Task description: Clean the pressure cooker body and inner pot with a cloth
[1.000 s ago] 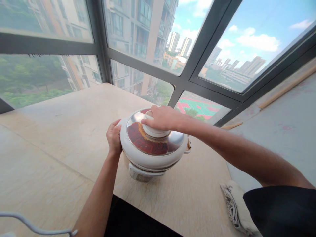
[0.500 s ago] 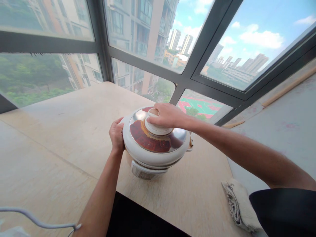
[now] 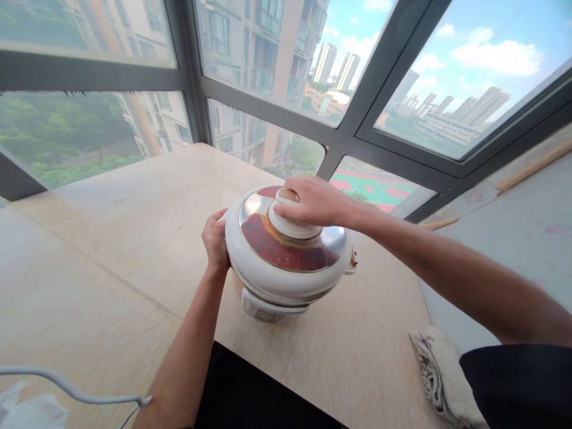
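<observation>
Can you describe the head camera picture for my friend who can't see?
A person's right hand holds the lid knob of a white cooker, and the left hand holds its side. It stands on a pale surface before big windows, with a folded cloth at right.

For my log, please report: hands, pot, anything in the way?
Right hand on lid knob; left hand at side of pot. Lid on pot. Cloth clear of pot.

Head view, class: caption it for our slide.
Left hand at the side of a cooker, right hand on its lid knob.
</observation>
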`<state>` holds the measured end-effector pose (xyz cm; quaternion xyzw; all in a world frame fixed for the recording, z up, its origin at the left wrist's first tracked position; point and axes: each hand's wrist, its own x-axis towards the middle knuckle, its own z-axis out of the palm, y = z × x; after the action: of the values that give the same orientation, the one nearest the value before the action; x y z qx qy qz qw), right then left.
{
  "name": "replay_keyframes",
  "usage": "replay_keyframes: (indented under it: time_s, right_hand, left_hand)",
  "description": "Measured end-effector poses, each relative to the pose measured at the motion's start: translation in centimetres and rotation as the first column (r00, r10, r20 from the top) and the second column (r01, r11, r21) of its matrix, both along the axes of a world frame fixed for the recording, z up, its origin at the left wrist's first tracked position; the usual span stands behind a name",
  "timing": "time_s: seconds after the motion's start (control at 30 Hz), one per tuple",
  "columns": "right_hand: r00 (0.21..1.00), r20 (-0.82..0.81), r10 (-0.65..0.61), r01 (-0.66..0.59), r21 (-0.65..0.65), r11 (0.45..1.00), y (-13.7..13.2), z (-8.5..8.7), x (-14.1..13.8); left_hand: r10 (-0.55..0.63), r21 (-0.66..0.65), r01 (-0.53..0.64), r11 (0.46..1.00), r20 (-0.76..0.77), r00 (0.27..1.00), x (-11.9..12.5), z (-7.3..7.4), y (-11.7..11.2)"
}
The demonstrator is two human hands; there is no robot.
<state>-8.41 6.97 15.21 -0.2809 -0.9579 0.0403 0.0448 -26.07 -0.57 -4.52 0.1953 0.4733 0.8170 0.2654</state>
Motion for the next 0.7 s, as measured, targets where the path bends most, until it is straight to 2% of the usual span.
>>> replay_keyframes:
  time_s: [0.13, 0.23, 0.5, 0.7]
  right_hand:
    - [0.988, 0.023, -0.153, 0.153, -0.036, 0.988, 0.0, 0.6, 0.3]
    - [0.977, 0.058, -0.205, 0.207, -0.049, 0.977, -0.1, 0.4, 0.4]
    - [0.973, 0.077, -0.219, 0.222, -0.039, 0.974, -0.4, -0.9, 0.1]
    - [0.987, 0.086, -0.132, 0.132, 0.007, 0.991, 0.1, -1.2, 0.5]
  left_hand:
    - [0.012, -0.004, -0.012, 1.0, -0.018, 1.0, -0.1, -0.2, 0.1]
    - [0.035, -0.02, -0.036, 0.999, -0.027, 0.999, -0.2, -0.3, 0.2]
    - [0.108, -0.054, -0.11, 0.992, -0.039, 0.993, 0.0, 0.3, -0.2]
    - [0.113, -0.075, -0.114, 0.991, -0.027, 0.993, 0.2, 0.6, -0.4]
